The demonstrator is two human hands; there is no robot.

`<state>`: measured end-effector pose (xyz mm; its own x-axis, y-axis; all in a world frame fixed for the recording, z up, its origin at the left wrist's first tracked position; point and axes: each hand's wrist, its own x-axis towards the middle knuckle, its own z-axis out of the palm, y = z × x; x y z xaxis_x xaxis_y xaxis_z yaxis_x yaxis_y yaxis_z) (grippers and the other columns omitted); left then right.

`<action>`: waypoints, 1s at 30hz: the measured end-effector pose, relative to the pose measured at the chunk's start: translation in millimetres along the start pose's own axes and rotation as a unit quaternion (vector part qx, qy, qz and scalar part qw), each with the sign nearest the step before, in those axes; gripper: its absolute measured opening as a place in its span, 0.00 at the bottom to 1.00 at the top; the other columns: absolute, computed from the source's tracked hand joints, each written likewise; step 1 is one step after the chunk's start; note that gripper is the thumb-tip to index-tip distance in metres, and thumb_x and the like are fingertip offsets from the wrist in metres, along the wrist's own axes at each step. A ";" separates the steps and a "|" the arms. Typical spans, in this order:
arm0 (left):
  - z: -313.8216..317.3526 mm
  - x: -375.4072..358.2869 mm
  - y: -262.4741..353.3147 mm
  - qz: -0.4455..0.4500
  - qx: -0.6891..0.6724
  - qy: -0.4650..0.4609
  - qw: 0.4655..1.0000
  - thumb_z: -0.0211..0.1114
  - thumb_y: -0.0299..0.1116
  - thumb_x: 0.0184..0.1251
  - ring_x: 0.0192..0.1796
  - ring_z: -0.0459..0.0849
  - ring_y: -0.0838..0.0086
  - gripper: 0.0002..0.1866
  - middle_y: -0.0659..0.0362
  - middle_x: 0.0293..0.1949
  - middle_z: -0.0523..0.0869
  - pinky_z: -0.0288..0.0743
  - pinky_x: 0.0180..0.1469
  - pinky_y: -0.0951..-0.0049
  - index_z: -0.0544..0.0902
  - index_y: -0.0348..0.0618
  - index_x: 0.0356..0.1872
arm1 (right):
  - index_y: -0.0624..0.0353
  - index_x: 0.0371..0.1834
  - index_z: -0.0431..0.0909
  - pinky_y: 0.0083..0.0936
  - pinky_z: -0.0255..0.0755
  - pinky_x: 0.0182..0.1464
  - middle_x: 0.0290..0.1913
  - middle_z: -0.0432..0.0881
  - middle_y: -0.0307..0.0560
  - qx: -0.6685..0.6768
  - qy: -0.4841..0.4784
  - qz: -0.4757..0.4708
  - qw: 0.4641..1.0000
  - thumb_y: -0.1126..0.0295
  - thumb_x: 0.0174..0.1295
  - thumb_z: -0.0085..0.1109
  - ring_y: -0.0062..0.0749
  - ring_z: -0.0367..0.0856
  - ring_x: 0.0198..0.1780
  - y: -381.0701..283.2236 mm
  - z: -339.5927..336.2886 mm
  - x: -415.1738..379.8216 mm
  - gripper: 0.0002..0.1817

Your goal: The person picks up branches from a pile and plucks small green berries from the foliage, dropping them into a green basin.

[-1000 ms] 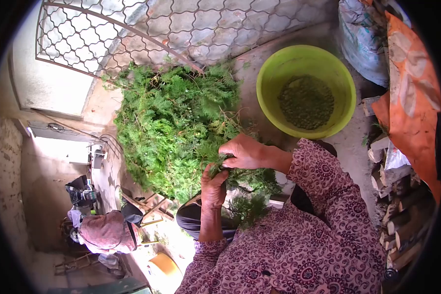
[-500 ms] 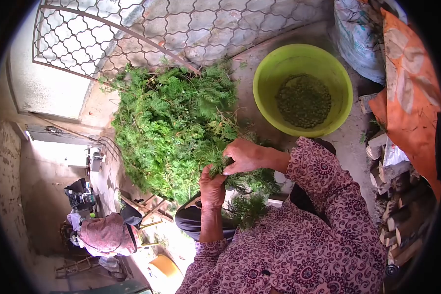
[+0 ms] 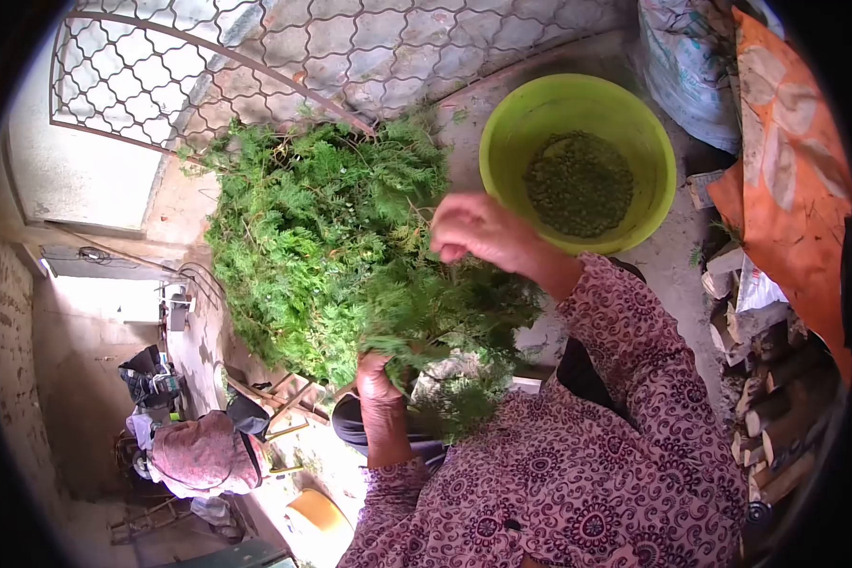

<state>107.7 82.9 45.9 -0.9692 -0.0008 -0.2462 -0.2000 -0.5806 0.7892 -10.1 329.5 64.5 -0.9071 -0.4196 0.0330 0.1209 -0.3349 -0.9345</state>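
My left hand (image 3: pixel 377 379) is closed around a leafy conifer branch (image 3: pixel 440 317), which spreads rightward over my lap with its sprays partly blurred. Above that branch, my right hand (image 3: pixel 478 232) is raised, its fingers curled together. Whatever they may hold is hidden. Just to its right stands a yellow-green tub (image 3: pixel 653 213) whose bottom is covered with small round green pieces (image 3: pixel 579 185), too small to name surely. A big heap of green conifer cuttings (image 3: pixel 303 237) lies on the floor beyond my left hand.
A wire mesh panel (image 3: pixel 350 57) borders the heap at the back. Along the right are a white sack (image 3: pixel 691 80), an orange cloth (image 3: pixel 790 189) and stacked firewood (image 3: pixel 786 421). Wooden frame pieces (image 3: pixel 284 402) and a yellow container (image 3: pixel 317 514) are at lower left.
My hands, together on the greenery before, are now apart. The right has risen toward the tub; the left has shifted slightly down and left, with the branch now spread out above it.
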 end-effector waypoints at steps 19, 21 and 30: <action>-43.2 -4.8 122.5 0.032 -0.002 -0.316 0.948 0.58 0.35 0.57 0.44 0.78 0.48 0.22 0.46 0.55 0.70 0.75 0.40 0.47 0.69 0.41 0.52 | 0.63 0.36 0.77 0.41 0.69 0.42 0.33 0.77 0.60 -0.563 -0.067 -0.022 0.823 0.66 0.47 0.56 0.51 0.76 0.38 55.0 -0.2 11.2 0.15; -14.6 -13.5 125.5 0.120 0.139 -0.222 0.957 0.68 0.39 0.48 0.25 0.71 0.72 0.22 0.60 0.25 0.75 0.62 0.29 0.65 0.71 0.47 0.43 | 0.64 0.41 0.75 0.41 0.68 0.44 0.37 0.76 0.60 -0.553 -0.165 0.002 0.817 0.64 0.47 0.56 0.52 0.75 0.41 60.2 8.2 12.9 0.19; 43.0 3.2 148.3 0.125 0.207 -0.530 0.813 0.56 0.37 0.63 0.16 0.67 0.76 0.10 0.60 0.17 0.71 0.59 0.19 0.73 0.68 0.42 0.35 | 0.62 0.52 0.69 0.37 0.65 0.54 0.49 0.73 0.60 -0.426 -0.183 -0.120 0.878 0.60 0.43 0.63 0.50 0.72 0.51 82.5 27.8 22.4 0.31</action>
<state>68.8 31.8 186.3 -0.5220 0.7530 0.4006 0.2044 -0.3455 0.9159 -9.3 269.0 -2.0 -0.6564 -0.7181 0.2312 -0.5425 0.2363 -0.8062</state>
